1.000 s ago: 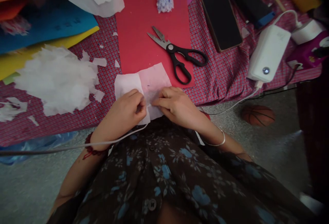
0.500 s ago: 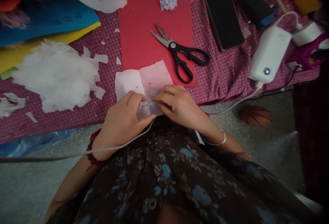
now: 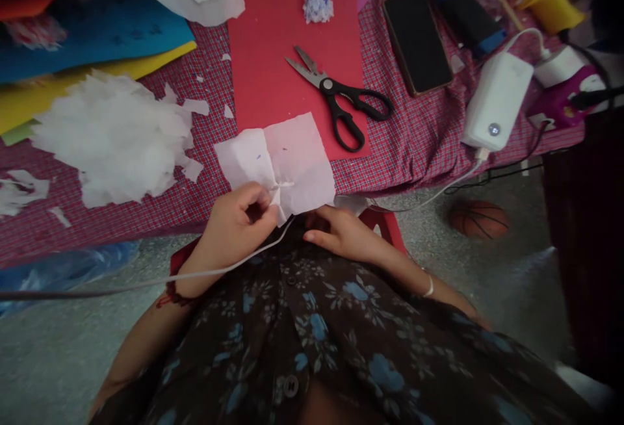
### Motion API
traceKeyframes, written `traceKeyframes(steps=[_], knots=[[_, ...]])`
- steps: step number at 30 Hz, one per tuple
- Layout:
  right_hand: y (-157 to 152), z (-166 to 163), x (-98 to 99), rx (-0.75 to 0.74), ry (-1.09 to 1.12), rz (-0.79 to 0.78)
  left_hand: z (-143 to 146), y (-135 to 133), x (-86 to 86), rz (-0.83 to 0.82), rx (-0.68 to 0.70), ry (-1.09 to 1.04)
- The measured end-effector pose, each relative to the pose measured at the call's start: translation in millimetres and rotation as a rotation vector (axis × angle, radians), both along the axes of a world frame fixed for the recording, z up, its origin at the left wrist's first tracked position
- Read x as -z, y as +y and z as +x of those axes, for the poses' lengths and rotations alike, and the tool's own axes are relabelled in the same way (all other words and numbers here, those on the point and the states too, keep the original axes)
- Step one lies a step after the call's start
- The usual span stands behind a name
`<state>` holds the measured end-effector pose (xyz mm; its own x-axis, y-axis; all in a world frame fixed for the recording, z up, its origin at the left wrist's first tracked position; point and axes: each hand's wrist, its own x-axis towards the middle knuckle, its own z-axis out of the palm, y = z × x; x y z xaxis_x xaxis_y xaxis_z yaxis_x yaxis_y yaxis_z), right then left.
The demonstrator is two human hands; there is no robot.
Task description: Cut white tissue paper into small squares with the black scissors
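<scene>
A thin white tissue sheet (image 3: 292, 165) lies at the table's near edge, half on a red card (image 3: 273, 54). My left hand (image 3: 234, 230) pinches the sheet's pleated near edge between thumb and fingers. My right hand (image 3: 341, 233) rests below the table edge against my lap, fingers loosely stretched, holding nothing that I can see. Black-handled scissors (image 3: 336, 97) lie shut on the red card, just beyond the sheet.
A heap of white tissue scraps (image 3: 112, 139) lies to the left on the checked cloth (image 3: 414, 145). Coloured card sheets (image 3: 97, 41) are stacked far left. A phone (image 3: 416, 41), a white power bank (image 3: 494, 100) and a crumpled tissue ball (image 3: 318, 4) lie further off. A basketball (image 3: 478, 218) sits on the floor.
My right hand has let go of the tissue and dropped to my lap. My left hand keeps its pinch on the near edge, and the sheet lies more spread out.
</scene>
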<state>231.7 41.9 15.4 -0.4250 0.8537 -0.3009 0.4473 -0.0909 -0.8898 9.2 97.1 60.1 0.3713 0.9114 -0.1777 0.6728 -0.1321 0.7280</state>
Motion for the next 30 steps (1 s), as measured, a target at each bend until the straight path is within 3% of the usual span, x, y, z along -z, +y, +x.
traceKeyframes(steps=[4, 10, 20, 24, 27, 30], knots=[[-5.3, -17.9, 10.3, 0.203, 0.163, -0.025, 6.0, -4.5, -6.1, -0.055, 0.066, -0.039], [-0.8, -27.2, 3.0, 0.396, 0.154, -0.03, 0.3, -1.2, -13.9, -0.022, 0.18, 0.022], [7.9, -14.8, -1.0, 0.385, 0.13, -0.057, -3.2, 23.3, -24.8, 0.295, 0.324, 0.36], [10.1, -14.3, -3.3, 0.384, 0.186, -0.077, 1.5, 22.7, -27.0, 0.443, 0.481, 0.239], [12.5, -12.8, -6.5, 0.402, 0.27, -0.144, 0.7, 20.1, -26.2, 0.399, 0.659, 0.178], [16.0, -11.5, -8.6, 0.429, 0.393, -0.26, -2.0, 17.7, -19.6, 0.403, 0.683, 0.224]])
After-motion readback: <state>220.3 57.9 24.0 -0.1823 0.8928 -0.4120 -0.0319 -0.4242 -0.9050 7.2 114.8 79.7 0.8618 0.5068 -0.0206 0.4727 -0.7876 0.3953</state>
